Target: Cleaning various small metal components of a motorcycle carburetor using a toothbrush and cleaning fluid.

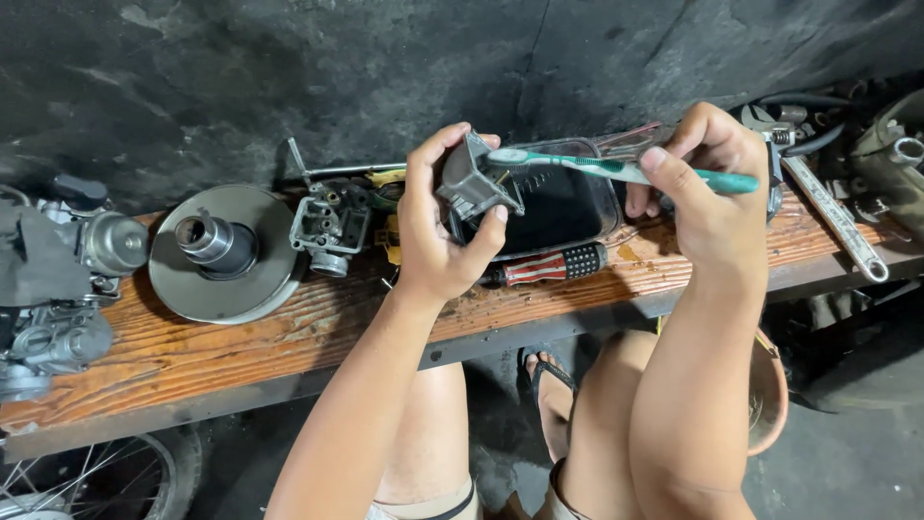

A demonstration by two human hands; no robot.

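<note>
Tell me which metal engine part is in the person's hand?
The small grey cup-shaped part in the left hand. The round disc and carburetor body lie on the bench.

the wooden bench (241, 351) has bare room along its front edge, in the lower left and middle of the frame. further back it is crowded: an engine part (58, 289) at far left, a round metal disc (226, 252), a small carburetor (332, 223), a dark tray (568, 207) and a striped screwdriver (549, 266) in the middle. a long wrench (837, 220) blocks the right end.
</note>
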